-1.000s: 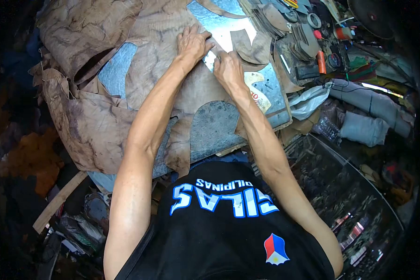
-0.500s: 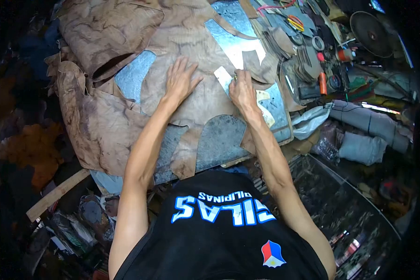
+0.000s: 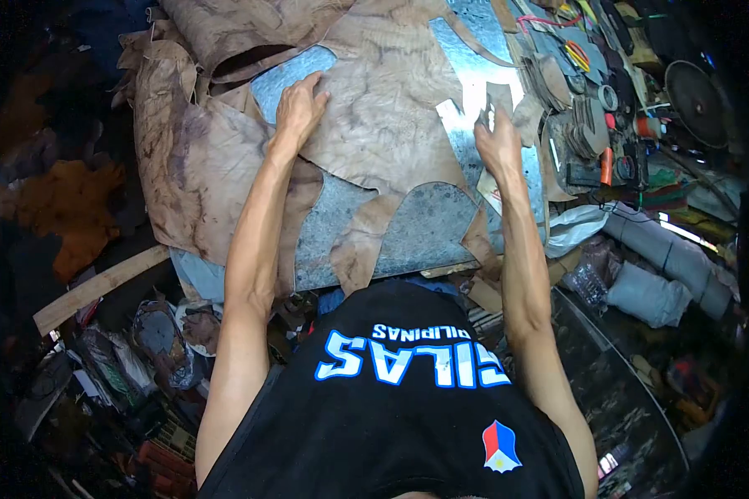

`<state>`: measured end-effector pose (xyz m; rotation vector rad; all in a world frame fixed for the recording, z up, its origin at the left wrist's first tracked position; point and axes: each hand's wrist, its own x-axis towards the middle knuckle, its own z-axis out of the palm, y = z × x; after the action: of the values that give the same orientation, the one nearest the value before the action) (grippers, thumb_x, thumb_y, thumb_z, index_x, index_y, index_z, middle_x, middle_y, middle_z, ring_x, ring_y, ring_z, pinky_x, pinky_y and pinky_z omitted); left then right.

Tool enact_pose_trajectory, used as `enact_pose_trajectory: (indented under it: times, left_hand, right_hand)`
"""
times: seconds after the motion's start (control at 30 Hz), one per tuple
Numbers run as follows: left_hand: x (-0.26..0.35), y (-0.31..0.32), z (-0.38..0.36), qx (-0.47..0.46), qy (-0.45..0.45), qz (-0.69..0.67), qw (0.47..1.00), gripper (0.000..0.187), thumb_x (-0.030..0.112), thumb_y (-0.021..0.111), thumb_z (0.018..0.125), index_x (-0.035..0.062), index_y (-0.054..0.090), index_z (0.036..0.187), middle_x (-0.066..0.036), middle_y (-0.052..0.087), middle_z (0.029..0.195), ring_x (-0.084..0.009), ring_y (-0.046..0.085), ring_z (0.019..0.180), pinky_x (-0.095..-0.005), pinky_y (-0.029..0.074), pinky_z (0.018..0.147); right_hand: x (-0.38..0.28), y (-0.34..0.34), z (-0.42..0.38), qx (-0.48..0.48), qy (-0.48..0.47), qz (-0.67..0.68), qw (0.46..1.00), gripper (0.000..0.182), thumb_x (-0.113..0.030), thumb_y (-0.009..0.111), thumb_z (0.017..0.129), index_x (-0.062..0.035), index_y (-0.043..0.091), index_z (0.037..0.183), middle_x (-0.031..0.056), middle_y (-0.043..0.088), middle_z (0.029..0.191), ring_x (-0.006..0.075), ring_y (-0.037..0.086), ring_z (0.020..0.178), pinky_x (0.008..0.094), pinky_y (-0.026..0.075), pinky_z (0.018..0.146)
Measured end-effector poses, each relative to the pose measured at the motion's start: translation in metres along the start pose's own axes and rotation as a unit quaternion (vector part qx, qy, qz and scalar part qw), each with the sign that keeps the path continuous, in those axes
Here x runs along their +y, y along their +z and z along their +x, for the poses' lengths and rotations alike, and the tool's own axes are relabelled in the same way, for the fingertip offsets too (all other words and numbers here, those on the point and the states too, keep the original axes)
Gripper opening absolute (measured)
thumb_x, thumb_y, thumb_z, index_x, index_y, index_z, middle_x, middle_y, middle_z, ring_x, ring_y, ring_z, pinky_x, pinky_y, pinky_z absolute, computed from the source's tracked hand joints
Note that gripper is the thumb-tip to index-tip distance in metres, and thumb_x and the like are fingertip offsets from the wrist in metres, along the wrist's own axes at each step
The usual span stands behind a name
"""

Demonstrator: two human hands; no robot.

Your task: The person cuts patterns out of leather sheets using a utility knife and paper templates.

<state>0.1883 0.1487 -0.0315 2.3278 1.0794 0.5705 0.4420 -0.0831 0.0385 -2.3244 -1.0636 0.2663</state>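
My left hand (image 3: 300, 112) rests at the edge of a large brown leather hide (image 3: 391, 108), beside a gap where a bluish metal sheet (image 3: 295, 75) shows. Its thumb stands apart from the bent fingers. Over the right part of the table, my right hand (image 3: 499, 141) is closed and smeared by motion. A small dark and light object (image 3: 489, 115) shows at its fingertips, too blurred to name. A small leather piece (image 3: 527, 116) lies just right of that hand. Under my right wrist is a pale, flat shape (image 3: 489, 193), partly covered by the arm.
Rolled leather (image 3: 225, 33) lies at the far left. Stacked leather cutouts (image 3: 587, 129), scissors (image 3: 576, 56), a tape roll (image 3: 607, 98) and an orange tube (image 3: 607, 166) crowd the right side. A wooden board (image 3: 100, 287) juts out at lower left; a plastic bag (image 3: 578, 229) hangs at right.
My left hand has slid left across the hide, its fingers less spread. My right hand has moved right, off the hide's edge, and more bare metal shows there. The whole view has shifted.
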Motion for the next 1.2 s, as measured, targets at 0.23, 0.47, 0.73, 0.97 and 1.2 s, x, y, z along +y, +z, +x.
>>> enact_pose_trajectory:
  times: [0.23,0.47,0.73,0.97,1.2]
  left_hand:
    - [0.005,-0.025,0.015,-0.064,-0.174,-0.143,0.972,0.047,0.030,0.069,0.082,0.0008,0.062,0.118,-0.015,0.068,0.088,-0.0222,0.065,0.085,-0.0346,0.050,0.075]
    - [0.040,-0.019,-0.084,-0.086,-0.278,-0.602,0.744,0.054,0.030,0.064,0.091,-0.0011,0.049,0.132,-0.007,0.061,0.117,-0.0154,0.057,0.105,-0.0284,0.048,0.085]
    - [0.078,0.025,-0.124,-0.117,-0.353,-0.407,0.834,0.033,0.021,0.062,0.091,-0.0050,0.060,0.111,-0.008,0.063,0.101,-0.0137,0.058,0.091,-0.0286,0.048,0.074]
    - [0.069,-0.076,-0.213,-0.203,-0.393,-0.320,0.838,0.036,0.024,0.061,0.094,-0.0088,0.065,0.107,-0.007,0.067,0.103,-0.0126,0.057,0.094,-0.0266,0.045,0.086]
    - [0.057,-0.173,-0.321,-0.148,-0.450,-0.312,0.823,0.036,0.024,0.064,0.090,-0.0056,0.064,0.110,-0.008,0.068,0.102,-0.0167,0.063,0.096,-0.0304,0.048,0.087]
  right_hand:
    - [0.016,-0.110,-0.104,-0.010,0.158,0.049,0.986,0.023,-0.013,0.056,0.086,0.0016,0.056,0.103,0.0139,0.061,0.079,0.0212,0.059,0.072,0.0366,0.048,0.065]
    - [0.112,-0.152,-0.185,0.072,0.250,-0.172,0.950,0.030,-0.017,0.054,0.086,0.0018,0.054,0.109,0.0300,0.062,0.096,0.0507,0.056,0.094,0.0504,0.045,0.078]
    - [0.032,-0.109,-0.078,-0.027,0.180,-0.120,0.976,0.043,-0.015,0.050,0.087,0.0029,0.047,0.126,0.0342,0.060,0.104,0.0503,0.057,0.100,0.0514,0.045,0.084]
    - [-0.008,-0.071,-0.031,-0.049,0.028,-0.031,0.998,0.043,-0.016,0.051,0.088,0.0055,0.046,0.125,0.0335,0.063,0.095,0.0506,0.061,0.089,0.0526,0.047,0.082]
    - [-0.014,-0.034,-0.046,-0.178,-0.007,0.074,0.981,0.041,-0.013,0.058,0.091,0.0038,0.050,0.127,0.0280,0.059,0.112,0.0408,0.060,0.102,0.0448,0.047,0.087]
